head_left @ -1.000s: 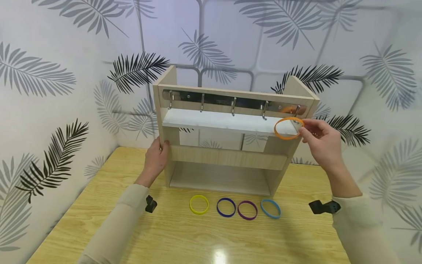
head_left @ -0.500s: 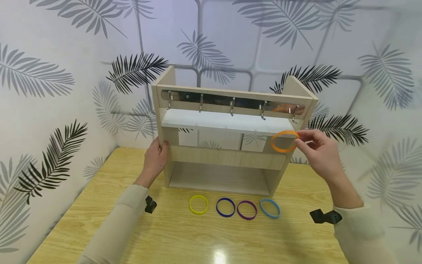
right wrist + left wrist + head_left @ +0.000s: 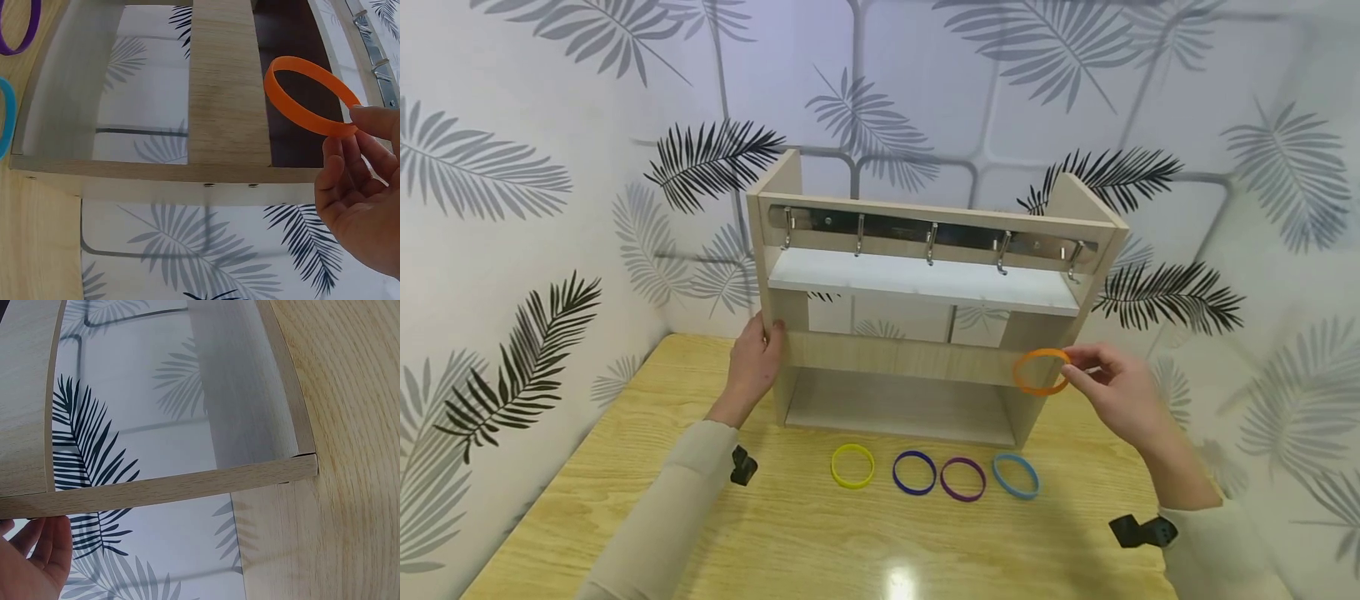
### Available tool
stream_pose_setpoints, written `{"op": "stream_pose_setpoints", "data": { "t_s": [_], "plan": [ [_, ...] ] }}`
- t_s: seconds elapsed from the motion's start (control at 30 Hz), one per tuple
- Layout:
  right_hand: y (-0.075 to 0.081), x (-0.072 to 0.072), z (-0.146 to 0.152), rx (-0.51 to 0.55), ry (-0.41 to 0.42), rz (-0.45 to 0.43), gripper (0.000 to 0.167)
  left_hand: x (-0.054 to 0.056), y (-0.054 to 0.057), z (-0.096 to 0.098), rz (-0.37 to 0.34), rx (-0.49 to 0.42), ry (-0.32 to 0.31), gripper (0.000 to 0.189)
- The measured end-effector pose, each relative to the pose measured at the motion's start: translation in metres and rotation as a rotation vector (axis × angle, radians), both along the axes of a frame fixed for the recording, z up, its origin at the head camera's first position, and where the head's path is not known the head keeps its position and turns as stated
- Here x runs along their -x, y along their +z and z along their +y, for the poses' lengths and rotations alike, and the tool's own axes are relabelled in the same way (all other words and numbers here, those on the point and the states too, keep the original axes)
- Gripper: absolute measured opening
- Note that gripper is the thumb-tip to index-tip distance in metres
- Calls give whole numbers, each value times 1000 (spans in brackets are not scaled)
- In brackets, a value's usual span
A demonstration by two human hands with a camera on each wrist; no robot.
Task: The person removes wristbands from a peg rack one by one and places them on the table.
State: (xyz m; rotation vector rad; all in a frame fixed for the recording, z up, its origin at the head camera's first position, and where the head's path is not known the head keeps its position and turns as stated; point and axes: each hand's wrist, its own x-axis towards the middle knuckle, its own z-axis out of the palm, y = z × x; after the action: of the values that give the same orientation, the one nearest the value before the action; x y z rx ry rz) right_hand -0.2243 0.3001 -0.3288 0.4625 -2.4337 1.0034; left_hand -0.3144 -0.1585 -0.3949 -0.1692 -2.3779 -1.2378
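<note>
My right hand [image 3: 1112, 392] pinches an orange silicone wristband [image 3: 1017, 379] between thumb and fingertips, in front of the right side of a wooden shelf unit [image 3: 917, 357]. In the right wrist view the wristband [image 3: 300, 112] hangs as an open loop from the thumb and fingers. My left hand [image 3: 756, 358] grips the unit's left side panel, seen in the left wrist view with its fingers at the panel edge [image 3: 156, 490]. A metal rail with several hooks [image 3: 931, 243] runs along the unit's upper front; no band hangs on the hooks.
On the wooden table [image 3: 820, 542] before the unit lie a yellow wristband [image 3: 833, 471], a dark blue one [image 3: 897, 477], a purple one [image 3: 945, 486] and a light blue one [image 3: 1033, 487]. A leaf-patterned wall [image 3: 910, 75] stands close behind.
My right hand has moved down with the orange wristband, from near the rightmost hook to below the white shelf. The left hand has stayed on the side panel.
</note>
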Motion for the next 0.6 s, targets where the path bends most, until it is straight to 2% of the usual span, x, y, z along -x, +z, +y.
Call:
{"op": "stream_pose_setpoints", "data": {
  "t_s": [0.27,0.47,0.6],
  "plan": [
    [-32,-2,12,12,-8,-97,23,0,-2,0,5,-4,3,53],
    [-55,-1,23,2,-21,-168,21,0,-2,1,10,-20,-17,52],
    [-68,1,31,-1,-31,-204,23,0,-1,1,15,-25,0,51]
  ]
}}
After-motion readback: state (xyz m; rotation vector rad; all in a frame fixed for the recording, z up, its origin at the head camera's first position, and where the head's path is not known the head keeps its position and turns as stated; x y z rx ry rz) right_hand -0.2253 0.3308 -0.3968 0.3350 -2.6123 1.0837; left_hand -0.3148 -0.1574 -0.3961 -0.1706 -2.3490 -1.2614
